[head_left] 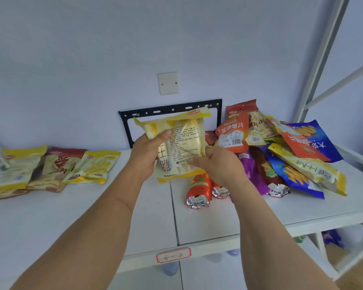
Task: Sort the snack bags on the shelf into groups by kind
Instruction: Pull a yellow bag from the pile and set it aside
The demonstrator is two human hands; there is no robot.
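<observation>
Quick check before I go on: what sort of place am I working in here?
Most likely a storeroom or stockroom, not a shop floor. A white metal shelf carries a handwritten bay label on its front edge, snack bags lie in a loose heap rather than displayed, and the wall behind is bare.

left hand (148, 152) grip closed, right hand (218, 164) grip closed, forearms extended

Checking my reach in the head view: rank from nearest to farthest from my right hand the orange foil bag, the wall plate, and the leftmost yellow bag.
1. Orange foil bag, just below-left of the right hand.
2. Wall plate, above on the wall.
3. Leftmost yellow bag, far left of the shelf.
</observation>
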